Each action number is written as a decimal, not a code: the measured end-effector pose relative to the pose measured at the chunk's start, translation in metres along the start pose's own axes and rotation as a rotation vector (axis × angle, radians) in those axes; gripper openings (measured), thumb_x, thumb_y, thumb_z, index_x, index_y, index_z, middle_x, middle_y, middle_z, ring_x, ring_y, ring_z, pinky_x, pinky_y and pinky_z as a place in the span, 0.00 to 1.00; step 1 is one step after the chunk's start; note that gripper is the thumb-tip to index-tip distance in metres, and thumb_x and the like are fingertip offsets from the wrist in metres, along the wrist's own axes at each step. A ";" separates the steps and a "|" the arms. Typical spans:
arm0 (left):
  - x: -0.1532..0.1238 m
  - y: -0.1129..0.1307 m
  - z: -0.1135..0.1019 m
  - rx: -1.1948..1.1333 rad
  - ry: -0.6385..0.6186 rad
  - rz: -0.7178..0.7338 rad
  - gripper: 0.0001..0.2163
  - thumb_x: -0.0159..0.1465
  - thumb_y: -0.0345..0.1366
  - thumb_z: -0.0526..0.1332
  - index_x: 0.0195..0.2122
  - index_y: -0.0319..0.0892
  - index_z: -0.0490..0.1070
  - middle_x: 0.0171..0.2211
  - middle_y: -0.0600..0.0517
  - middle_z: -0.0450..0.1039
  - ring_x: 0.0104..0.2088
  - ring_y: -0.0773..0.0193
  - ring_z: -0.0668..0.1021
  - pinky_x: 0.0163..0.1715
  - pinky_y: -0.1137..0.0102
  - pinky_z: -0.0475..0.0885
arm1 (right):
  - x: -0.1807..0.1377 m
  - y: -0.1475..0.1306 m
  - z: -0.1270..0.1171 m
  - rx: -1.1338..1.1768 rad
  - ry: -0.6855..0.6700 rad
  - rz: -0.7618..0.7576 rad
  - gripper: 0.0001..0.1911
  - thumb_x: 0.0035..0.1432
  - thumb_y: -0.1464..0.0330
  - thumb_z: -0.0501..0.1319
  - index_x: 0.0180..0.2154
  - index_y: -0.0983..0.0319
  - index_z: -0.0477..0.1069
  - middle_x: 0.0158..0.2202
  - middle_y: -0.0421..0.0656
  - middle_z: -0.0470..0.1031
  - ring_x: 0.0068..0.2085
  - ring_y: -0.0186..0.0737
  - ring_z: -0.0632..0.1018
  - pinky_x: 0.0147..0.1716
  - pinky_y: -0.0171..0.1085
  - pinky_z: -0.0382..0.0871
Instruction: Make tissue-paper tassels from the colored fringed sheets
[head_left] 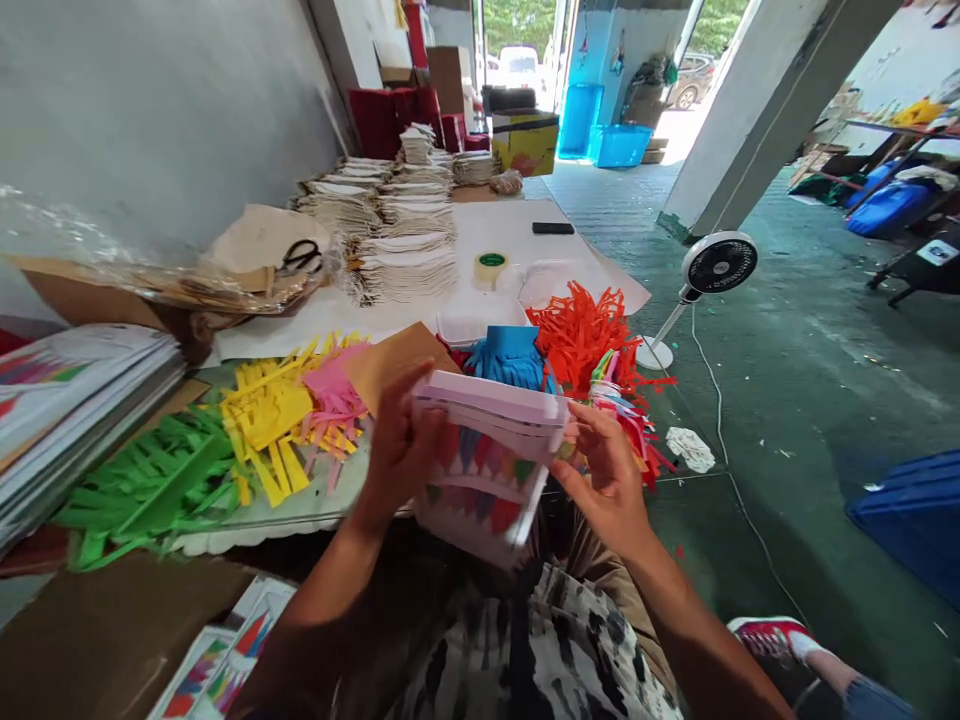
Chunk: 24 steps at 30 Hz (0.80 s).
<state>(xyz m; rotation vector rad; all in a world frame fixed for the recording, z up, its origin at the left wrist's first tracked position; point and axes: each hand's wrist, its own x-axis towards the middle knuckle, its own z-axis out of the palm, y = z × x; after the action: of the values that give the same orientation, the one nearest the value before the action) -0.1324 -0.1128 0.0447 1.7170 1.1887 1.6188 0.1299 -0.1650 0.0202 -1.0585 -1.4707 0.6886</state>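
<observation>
A white printed box [480,455] with pictures of coloured tassels on its face is held tilted over my lap, slightly blurred. My left hand [409,440] grips its left side, thumb across the front. At the upper right edge, the thumb and fingers of my right hand [600,465] close on the box's corner. Just behind the box lie blue fringed paper [514,355] and a brown paper sheet [401,365]. Red fringed paper [581,335] is heaped beyond my right hand. To the left are pink [335,390], yellow [270,405] and green fringed paper [161,480].
Stacks of white paper pieces [409,250] fill the table's far left. A tape roll [491,268], a black bar-shaped object [553,228] and scissors [300,256] lie there too. A white fan [720,265] stands on the right. Another person's shoe [772,640] is at lower right.
</observation>
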 end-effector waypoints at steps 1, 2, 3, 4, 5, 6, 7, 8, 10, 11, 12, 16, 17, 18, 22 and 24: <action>0.007 -0.001 -0.007 -0.023 -0.006 0.010 0.24 0.70 0.46 0.67 0.65 0.48 0.69 0.41 0.51 0.77 0.32 0.67 0.75 0.34 0.73 0.73 | 0.003 0.000 -0.010 -0.025 0.004 -0.005 0.28 0.69 0.61 0.64 0.67 0.46 0.64 0.60 0.46 0.74 0.56 0.49 0.79 0.58 0.54 0.77; 0.016 -0.001 -0.015 -0.060 -0.019 0.022 0.24 0.70 0.45 0.67 0.66 0.49 0.68 0.37 0.53 0.76 0.28 0.69 0.73 0.30 0.74 0.71 | 0.009 0.002 -0.023 -0.087 0.019 -0.013 0.26 0.71 0.62 0.61 0.67 0.48 0.65 0.59 0.46 0.75 0.55 0.49 0.80 0.57 0.54 0.77; 0.028 -0.002 -0.023 -0.095 -0.049 0.029 0.26 0.70 0.45 0.67 0.67 0.51 0.66 0.34 0.54 0.75 0.26 0.70 0.72 0.27 0.75 0.69 | 0.017 0.005 -0.040 -0.201 0.057 -0.022 0.23 0.72 0.64 0.59 0.66 0.50 0.67 0.58 0.47 0.75 0.55 0.49 0.80 0.57 0.54 0.77; 0.040 -0.003 -0.031 -0.126 -0.096 0.030 0.28 0.69 0.45 0.68 0.69 0.52 0.64 0.32 0.55 0.75 0.24 0.70 0.71 0.24 0.76 0.68 | 0.027 0.009 -0.058 -0.359 0.105 -0.052 0.21 0.71 0.65 0.58 0.63 0.51 0.72 0.58 0.48 0.75 0.57 0.51 0.79 0.57 0.55 0.76; 0.055 -0.004 -0.038 -0.138 -0.177 -0.021 0.30 0.68 0.45 0.69 0.70 0.52 0.63 0.30 0.56 0.76 0.23 0.70 0.70 0.23 0.76 0.67 | 0.039 0.016 -0.077 -0.525 0.094 -0.101 0.21 0.70 0.68 0.57 0.62 0.52 0.74 0.60 0.49 0.74 0.59 0.53 0.77 0.59 0.57 0.75; 0.069 -0.004 -0.042 -0.134 -0.299 -0.113 0.34 0.66 0.46 0.71 0.71 0.51 0.62 0.29 0.56 0.76 0.21 0.70 0.70 0.21 0.77 0.66 | 0.051 0.024 -0.094 -0.679 0.033 -0.146 0.24 0.68 0.71 0.57 0.63 0.53 0.74 0.61 0.51 0.74 0.62 0.55 0.75 0.61 0.60 0.72; 0.084 -0.003 -0.043 -0.135 -0.433 -0.203 0.38 0.63 0.45 0.73 0.71 0.49 0.62 0.27 0.56 0.76 0.20 0.70 0.70 0.20 0.77 0.65 | 0.064 0.034 -0.108 -0.799 -0.058 -0.196 0.28 0.66 0.74 0.57 0.64 0.53 0.73 0.63 0.50 0.74 0.65 0.57 0.73 0.64 0.62 0.69; 0.099 -0.002 -0.040 -0.138 -0.548 -0.286 0.39 0.59 0.43 0.76 0.70 0.47 0.64 0.25 0.57 0.74 0.19 0.70 0.70 0.19 0.76 0.64 | 0.076 0.044 -0.118 -0.878 -0.177 -0.239 0.31 0.64 0.77 0.58 0.65 0.51 0.72 0.67 0.49 0.71 0.69 0.58 0.69 0.67 0.64 0.66; 0.125 0.004 -0.023 -0.103 -0.724 -0.427 0.33 0.53 0.37 0.79 0.61 0.43 0.76 0.23 0.57 0.72 0.20 0.68 0.71 0.19 0.76 0.65 | 0.097 0.065 -0.125 -0.966 -0.415 -0.298 0.38 0.59 0.81 0.62 0.67 0.48 0.70 0.74 0.46 0.63 0.74 0.58 0.63 0.70 0.65 0.61; 0.135 0.009 -0.010 -0.098 -0.775 -0.463 0.29 0.49 0.33 0.79 0.54 0.41 0.81 0.21 0.58 0.69 0.19 0.68 0.71 0.19 0.76 0.64 | 0.104 0.074 -0.124 -0.988 -0.504 -0.317 0.39 0.58 0.82 0.63 0.66 0.48 0.71 0.75 0.44 0.61 0.75 0.58 0.61 0.71 0.64 0.60; 0.144 0.014 0.005 -0.085 -0.876 -0.483 0.26 0.47 0.30 0.80 0.50 0.41 0.83 0.21 0.58 0.70 0.21 0.67 0.73 0.20 0.75 0.65 | 0.110 0.080 -0.122 -1.008 -0.570 -0.330 0.38 0.57 0.83 0.63 0.64 0.48 0.73 0.76 0.44 0.58 0.76 0.58 0.60 0.71 0.63 0.60; 0.161 0.031 0.071 -0.112 -1.169 -0.439 0.21 0.43 0.22 0.77 0.40 0.42 0.85 0.25 0.54 0.78 0.27 0.62 0.78 0.28 0.73 0.71 | 0.117 0.081 -0.128 -1.072 -0.610 -0.360 0.32 0.51 0.85 0.66 0.56 0.58 0.78 0.77 0.50 0.56 0.76 0.63 0.58 0.72 0.63 0.58; 0.162 0.033 0.085 -0.131 -1.191 -0.416 0.20 0.43 0.22 0.77 0.38 0.42 0.85 0.27 0.53 0.80 0.29 0.60 0.80 0.31 0.71 0.73 | 0.116 0.076 -0.137 -1.076 -0.576 -0.353 0.32 0.49 0.83 0.68 0.56 0.60 0.77 0.76 0.52 0.58 0.76 0.65 0.58 0.72 0.63 0.57; 0.162 0.034 0.098 -0.143 -1.215 -0.383 0.19 0.42 0.22 0.76 0.37 0.43 0.85 0.29 0.52 0.81 0.31 0.58 0.81 0.34 0.69 0.75 | 0.113 0.070 -0.150 -1.078 -0.521 -0.331 0.31 0.49 0.80 0.70 0.56 0.62 0.77 0.73 0.55 0.64 0.75 0.66 0.61 0.70 0.63 0.59; 0.140 0.027 0.138 -0.005 -1.346 0.003 0.19 0.49 0.26 0.74 0.44 0.47 0.85 0.43 0.47 0.85 0.47 0.49 0.83 0.50 0.60 0.75 | 0.084 0.046 -0.195 -1.085 -0.087 -0.045 0.25 0.65 0.54 0.63 0.52 0.67 0.76 0.48 0.57 0.83 0.52 0.56 0.83 0.47 0.50 0.70; 0.112 0.022 0.152 0.234 -1.245 0.275 0.21 0.57 0.30 0.71 0.53 0.48 0.82 0.51 0.45 0.81 0.56 0.47 0.78 0.57 0.56 0.70 | 0.057 0.041 -0.196 -0.992 0.151 0.087 0.30 0.67 0.46 0.56 0.51 0.66 0.75 0.39 0.51 0.82 0.37 0.45 0.82 0.36 0.44 0.66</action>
<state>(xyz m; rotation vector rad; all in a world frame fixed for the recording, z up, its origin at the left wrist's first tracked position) 0.0104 0.0023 0.0959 2.4603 0.4984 0.2441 0.3325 -0.1246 0.0467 -1.8724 -1.6532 -0.1309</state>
